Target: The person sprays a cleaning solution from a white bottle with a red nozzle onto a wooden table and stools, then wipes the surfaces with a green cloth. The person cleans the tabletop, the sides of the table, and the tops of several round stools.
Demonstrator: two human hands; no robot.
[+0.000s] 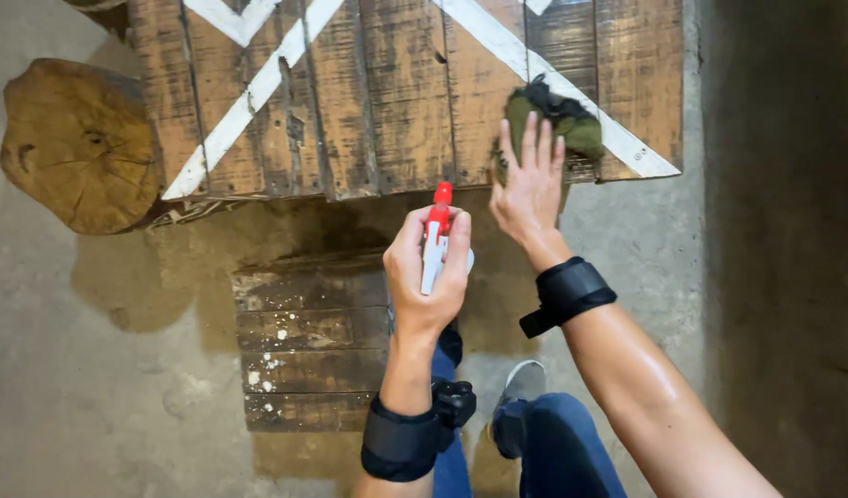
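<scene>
Right hand's fingers (532, 138) lie spread and flat, pressing a dark green cloth (572, 124) onto the near edge of the white-striped wooden bench (350, 111), while the left hand (426, 277) wraps tight around a red-nozzled spray bottle (437, 235) just below that edge, beside a tree-stump stool (78, 143).

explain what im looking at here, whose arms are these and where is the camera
There is no machine here: these are a person's own two arms, seen from a camera worn on the head and looking straight down. The left hand grips a spray bottle with a red nozzle and white body. The right hand presses a dark green cloth flat against a wooden plank tabletop marked with white painted stripes. Both wrists carry black straps. Below lie a concrete floor, a low wooden pallet and, at left, a cut log stump. The person's jeans and one shoe show at the bottom.
</scene>
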